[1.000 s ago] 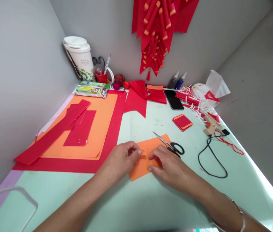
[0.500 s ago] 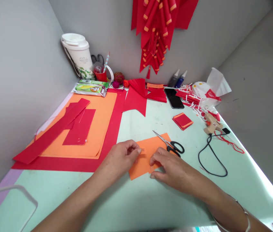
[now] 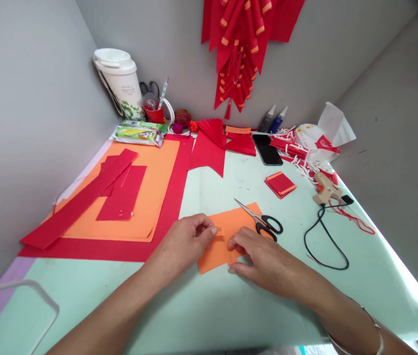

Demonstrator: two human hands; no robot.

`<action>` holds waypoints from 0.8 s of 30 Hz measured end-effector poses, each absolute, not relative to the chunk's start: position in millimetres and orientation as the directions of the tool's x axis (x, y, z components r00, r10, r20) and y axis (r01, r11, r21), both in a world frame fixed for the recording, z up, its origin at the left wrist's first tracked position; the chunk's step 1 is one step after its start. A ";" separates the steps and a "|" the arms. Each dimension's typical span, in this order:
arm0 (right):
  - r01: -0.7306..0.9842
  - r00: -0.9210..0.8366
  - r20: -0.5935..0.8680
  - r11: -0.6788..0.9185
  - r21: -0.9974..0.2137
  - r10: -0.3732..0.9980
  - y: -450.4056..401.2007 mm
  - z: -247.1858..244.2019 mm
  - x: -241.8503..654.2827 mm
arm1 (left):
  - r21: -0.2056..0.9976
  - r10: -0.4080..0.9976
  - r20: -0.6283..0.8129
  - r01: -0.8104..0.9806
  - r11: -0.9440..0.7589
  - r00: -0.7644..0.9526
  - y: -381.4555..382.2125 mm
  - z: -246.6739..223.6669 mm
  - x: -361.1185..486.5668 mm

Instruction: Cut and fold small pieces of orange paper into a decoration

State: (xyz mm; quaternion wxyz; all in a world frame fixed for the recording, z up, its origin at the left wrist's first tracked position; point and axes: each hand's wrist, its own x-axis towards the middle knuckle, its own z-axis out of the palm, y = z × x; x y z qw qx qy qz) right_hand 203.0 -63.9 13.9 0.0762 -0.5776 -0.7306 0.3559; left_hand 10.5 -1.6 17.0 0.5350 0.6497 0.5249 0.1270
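Observation:
An orange paper piece (image 3: 212,259) lies on the pale green table in front of me. Above its left part, my left hand (image 3: 190,239) pinches a small orange slip (image 3: 219,230) with dark marks between thumb and forefinger. My right hand (image 3: 255,254) is over the paper's right part, its fingers bent and the thumb apart from them, with nothing visible held. Black-handled scissors (image 3: 264,223) lie partly on the paper's upper right corner, beyond my right hand.
Red and orange sheets (image 3: 168,172) cover the left side. A small red stack (image 3: 280,185) and a phone (image 3: 267,150) lie farther back. On the right are a glue gun (image 3: 325,188) and its black cable (image 3: 305,241). A white cup (image 3: 120,84) stands at back left.
My right hand has shifted very slightly to the left. My left hand keeps its pinch on the small slip.

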 end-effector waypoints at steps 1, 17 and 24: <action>0.788 -0.327 -0.297 0.085 -0.610 0.897 -63.7 13.4 202.8 | 0.827 0.815 -0.403 0.548 0.129 0.417 -1.4 18.7 10.8; 0.802 -0.287 -0.304 0.055 -0.594 0.908 -67.3 15.4 203.7 | 0.817 0.823 -0.408 0.560 0.136 0.396 -3.7 16.9 10.7; 0.847 -0.224 -0.265 0.053 -0.529 0.938 -76.7 14.6 194.4 | 0.826 0.810 -0.411 0.547 0.137 0.418 -2.6 23.4 11.7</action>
